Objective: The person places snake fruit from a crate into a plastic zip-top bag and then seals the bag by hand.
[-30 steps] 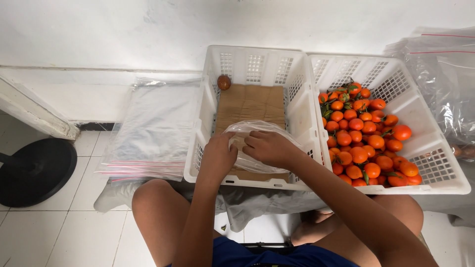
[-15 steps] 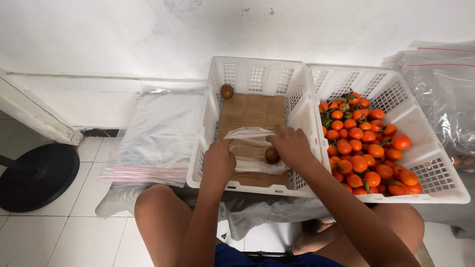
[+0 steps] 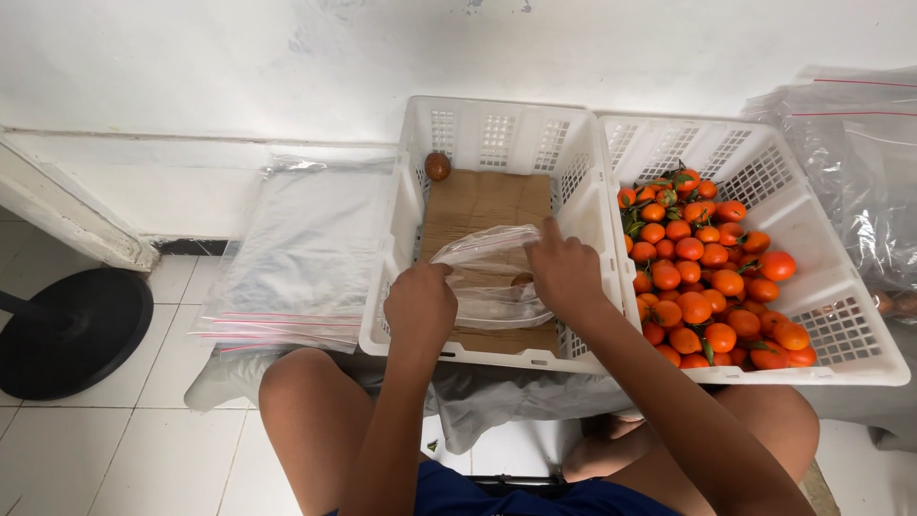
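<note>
The left hand [image 3: 420, 304] and right hand [image 3: 565, 272] each pinch the mouth of a thin clear plastic bag [image 3: 492, 272] inside the near end of the white slotted plastic crate [image 3: 497, 119]; it looks light, limp and slippery, best gripped at its rim; one small orange fruit [image 3: 521, 281] sits within.

- Clear plastic bag [image 3: 487, 272], mouth held open, lying over cardboard in white crate.
- One orange tangerine [image 3: 521, 282] inside bag, near right edge.
</note>
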